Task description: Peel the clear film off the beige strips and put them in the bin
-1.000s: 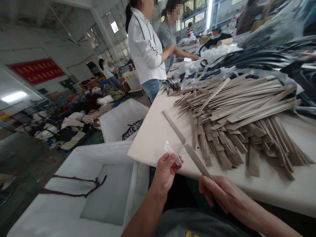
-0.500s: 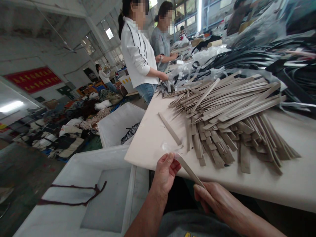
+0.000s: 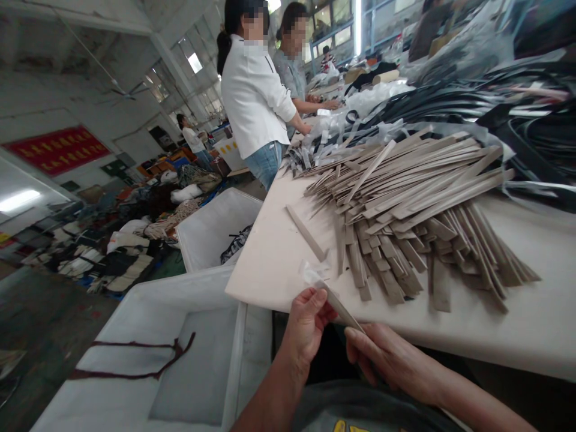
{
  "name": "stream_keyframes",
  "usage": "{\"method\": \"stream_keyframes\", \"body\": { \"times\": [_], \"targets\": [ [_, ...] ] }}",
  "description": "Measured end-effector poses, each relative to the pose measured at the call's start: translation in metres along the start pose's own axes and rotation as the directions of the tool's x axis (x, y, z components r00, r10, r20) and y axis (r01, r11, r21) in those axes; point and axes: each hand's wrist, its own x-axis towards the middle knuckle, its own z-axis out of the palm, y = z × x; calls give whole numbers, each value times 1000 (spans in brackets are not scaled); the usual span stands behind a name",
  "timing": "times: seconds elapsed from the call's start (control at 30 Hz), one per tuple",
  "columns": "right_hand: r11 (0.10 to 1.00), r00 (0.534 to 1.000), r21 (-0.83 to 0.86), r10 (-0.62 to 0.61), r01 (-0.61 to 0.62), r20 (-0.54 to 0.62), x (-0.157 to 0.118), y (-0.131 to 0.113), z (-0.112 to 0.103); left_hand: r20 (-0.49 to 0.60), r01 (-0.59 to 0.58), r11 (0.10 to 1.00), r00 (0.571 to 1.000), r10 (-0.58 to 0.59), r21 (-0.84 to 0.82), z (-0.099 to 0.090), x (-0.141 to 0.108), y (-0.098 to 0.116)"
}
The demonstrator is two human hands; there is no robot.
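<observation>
A narrow grey-beige strap [image 3: 342,310] runs between my two hands, just off the table's front edge. My left hand [image 3: 310,315] pinches its upper end, where a bit of clear plastic film [image 3: 311,273] sticks out past the fingers. Lower down, my right hand [image 3: 382,351] is closed round the strap, and its far end is hidden by that hand. Beyond my left hand, a single similar strap [image 3: 305,231] lies flat on the table. To the right, a big heap of such straps [image 3: 405,210] covers the tabletop.
Below left stands a white plastic bin [image 3: 184,288] with a dark brown strip over it; another bin [image 3: 216,225] is behind. Black straps [image 3: 450,99] and plastic wrap pile up at the back of the cream table [image 3: 265,252]. A co-worker in white [image 3: 256,96] stands at the table's far side.
My hands have come slightly closer together along the strap, and more film shows beyond my left fingertips. The co-worker in white has turned and leaned further towards the table.
</observation>
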Motion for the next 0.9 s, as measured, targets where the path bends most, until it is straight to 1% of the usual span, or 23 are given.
{"method": "stream_keyframes", "body": {
  "times": [0.07,0.1,0.2,0.27,0.3,0.33,0.43,0.47,0.5,0.53,0.57,0.63,0.67,0.7,0.8,0.83,0.87,0.9],
  "targets": [
    [998,999,57,-18,16,44,2,-1,-1,21,-18,999,1000,17,49,-2,-2,-1],
    [997,998,64,-37,34,49,2,-2,-1,8,-41,997,999,41,58,-4,-1,2],
    [995,995,-14,-94,94,-16,-2,1,0,-103,-142,989,984,144,29,-14,4,16],
    [994,994,-76,-90,85,-59,-4,3,2,-145,-190,981,971,192,29,-19,4,21],
    [995,995,-80,-72,67,-69,-4,4,3,-132,-193,980,971,198,51,-20,2,19],
    [996,995,-69,-56,51,-81,-4,3,3,-92,-176,980,979,184,91,-20,-1,15],
    [997,989,-59,-64,57,-132,1,-2,4,76,-95,973,994,81,209,-13,-10,0],
    [995,986,-71,-74,64,-149,3,-3,5,111,-85,971,992,62,223,-11,-11,-2],
    [994,985,-82,-79,67,-153,5,-4,6,122,-100,972,990,76,214,-9,-11,-1],
    [994,987,-89,-76,63,-143,7,-4,7,110,-138,973,987,119,183,-8,-10,2],
    [994,989,-94,-65,53,-132,8,-4,8,75,-193,971,980,184,143,-8,-8,6],
    [993,991,-112,-55,42,-120,12,-1,9,-5,-296,950,954,298,97,-8,-5,12],
    [991,991,-123,-59,44,-122,14,0,9,-23,-309,946,950,312,96,-8,-5,12],
    [989,989,-139,-75,57,-130,16,0,9,-17,-289,952,956,292,104,-9,-5,10],
    [975,979,-189,-143,114,-147,19,1,7,66,-157,976,987,148,150,-8,-9,-2],
    [970,976,-208,-157,125,-147,19,1,6,79,-145,978,988,135,148,-8,-8,-2],
    [966,976,-224,-165,130,-145,18,1,6,73,-168,977,984,160,127,-8,-7,1],
    [965,978,-235,-155,120,-140,18,2,7,48,-215,972,976,212,91,-8,-4,7]
  ]
}}
